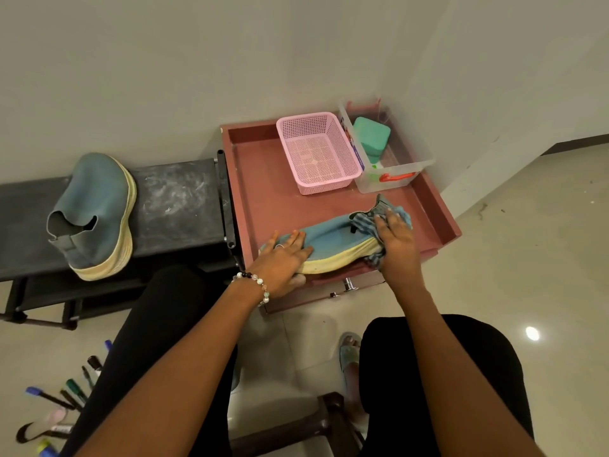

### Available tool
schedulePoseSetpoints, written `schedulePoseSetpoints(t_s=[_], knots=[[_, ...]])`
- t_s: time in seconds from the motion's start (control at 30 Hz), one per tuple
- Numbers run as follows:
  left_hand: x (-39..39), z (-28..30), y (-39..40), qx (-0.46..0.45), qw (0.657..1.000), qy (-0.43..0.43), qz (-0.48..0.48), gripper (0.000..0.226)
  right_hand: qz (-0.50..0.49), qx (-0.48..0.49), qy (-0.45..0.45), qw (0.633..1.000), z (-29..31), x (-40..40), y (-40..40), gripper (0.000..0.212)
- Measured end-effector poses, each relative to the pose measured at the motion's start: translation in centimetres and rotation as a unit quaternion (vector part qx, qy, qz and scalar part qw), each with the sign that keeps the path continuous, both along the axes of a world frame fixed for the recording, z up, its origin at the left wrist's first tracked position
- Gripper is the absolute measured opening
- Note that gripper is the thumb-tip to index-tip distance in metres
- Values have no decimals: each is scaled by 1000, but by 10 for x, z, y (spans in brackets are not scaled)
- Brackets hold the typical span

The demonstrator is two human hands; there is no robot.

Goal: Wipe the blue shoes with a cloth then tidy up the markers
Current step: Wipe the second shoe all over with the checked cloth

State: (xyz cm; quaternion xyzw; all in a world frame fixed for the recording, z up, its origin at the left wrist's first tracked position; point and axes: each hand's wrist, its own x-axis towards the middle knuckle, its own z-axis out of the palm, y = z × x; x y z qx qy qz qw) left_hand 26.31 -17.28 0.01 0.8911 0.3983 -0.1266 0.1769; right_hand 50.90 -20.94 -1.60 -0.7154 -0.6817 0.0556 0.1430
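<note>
One blue shoe with a pale yellow sole lies on its side at the front of the red tray. My left hand presses flat on its toe end. My right hand grips a blue-grey striped cloth against the shoe's heel end. The other blue shoe rests on the black bench at the left. Several markers lie scattered on the floor at the lower left, partly hidden by my leg.
A pink mesh basket and a clear plastic box holding a green container stand at the tray's back. A dark stool sits between my knees. The wall is close behind the tray.
</note>
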Motion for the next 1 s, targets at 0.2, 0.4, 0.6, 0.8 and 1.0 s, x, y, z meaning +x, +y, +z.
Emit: schedulePoseSetpoints(t_s=[0.2,0.4,0.6,0.8,1.0], knots=[[-2,2,8,-38,998,-55,20,55,-54,57,76,994,8,-85,-15,69],[-19,24,18,-134,974,-162,87,10,105,85,60,989,29,-125,-13,56],[-22,23,19,-147,974,-156,80,50,42,28,-14,999,13,-8,2,65],[-11,7,8,-92,977,-172,88,55,-139,27,-13,990,22,-26,9,66],[-12,1,6,-86,973,-190,100,62,-90,32,-50,994,19,-122,1,63]])
